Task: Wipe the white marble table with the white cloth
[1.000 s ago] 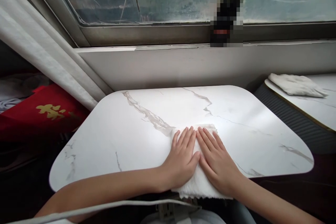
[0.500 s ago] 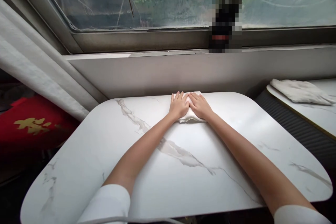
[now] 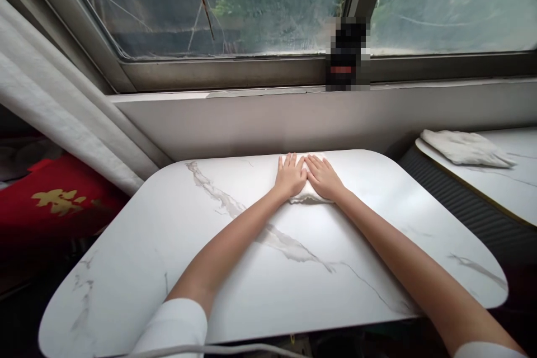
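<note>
Near the far edge of the white marble-patterned table [image 3: 235,291] lies a folded white cloth [image 3: 311,197]. My left hand [image 3: 291,178] rests flat on the cloth's left part, fingers stretched out and pointing away from me. On its right part lies my right hand [image 3: 323,178], also flat, with the fingers angled forward and left. The two hands nearly meet at the thumbs and index fingers. Both arms reach far across the tabletop. Most of the cloth is hidden beneath my palms; only its near edge and a little of the far side show.
A second white cloth [image 3: 465,148] lies on another marble-patterned surface [image 3: 518,193] to the right, above a dark ribbed side. Red fabric with a gold character [image 3: 59,201] and a pale curtain [image 3: 54,89] are at left. A cable [image 3: 235,348] crosses the bottom. Behind is a window [image 3: 218,5].
The view has tilted up and turned slightly. Both hands, still flat on the cloth, have shifted a little to the right with it across the tabletop.
</note>
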{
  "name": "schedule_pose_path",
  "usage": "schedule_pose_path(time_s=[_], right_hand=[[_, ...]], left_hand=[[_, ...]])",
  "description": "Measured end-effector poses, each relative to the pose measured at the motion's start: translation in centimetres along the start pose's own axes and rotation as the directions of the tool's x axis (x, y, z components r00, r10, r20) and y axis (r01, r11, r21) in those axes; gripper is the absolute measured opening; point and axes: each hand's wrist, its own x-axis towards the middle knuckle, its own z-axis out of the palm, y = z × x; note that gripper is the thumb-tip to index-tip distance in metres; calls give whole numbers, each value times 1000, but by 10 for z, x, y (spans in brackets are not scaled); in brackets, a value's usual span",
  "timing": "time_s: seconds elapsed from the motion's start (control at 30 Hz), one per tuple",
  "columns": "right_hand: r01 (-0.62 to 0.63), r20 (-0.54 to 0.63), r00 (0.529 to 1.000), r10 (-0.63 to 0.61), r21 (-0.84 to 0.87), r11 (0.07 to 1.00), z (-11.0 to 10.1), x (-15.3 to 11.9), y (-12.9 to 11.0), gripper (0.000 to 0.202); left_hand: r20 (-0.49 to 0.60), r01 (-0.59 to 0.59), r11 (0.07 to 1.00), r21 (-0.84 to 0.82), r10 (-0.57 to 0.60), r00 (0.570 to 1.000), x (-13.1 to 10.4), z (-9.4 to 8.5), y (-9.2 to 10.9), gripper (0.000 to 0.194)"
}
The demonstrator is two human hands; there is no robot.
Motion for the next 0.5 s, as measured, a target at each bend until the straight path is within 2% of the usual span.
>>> schedule_pose_path(time_s=[0.17,0.33,0.43,0.5], right_hand=[[114,9,993,-114,-8,993,-18,-77,-6,54],[169,16,985,-170,22,985,-42,-162,-19,57],[158,21,987,-159,48,986,-54,-198,-24,62],[150,27,988,-152,59,987,-58,-211,-24,65]], left_hand=[[-21,-58,998,14,59,998,-65,-9,44,53],[70,-205,972,-118,214,974,-133,-24,83,59],[102,-272,938,-213,299,949,-159,-29,97,60],[124,-286,925,-252,324,938,-169,-30,102,60]])
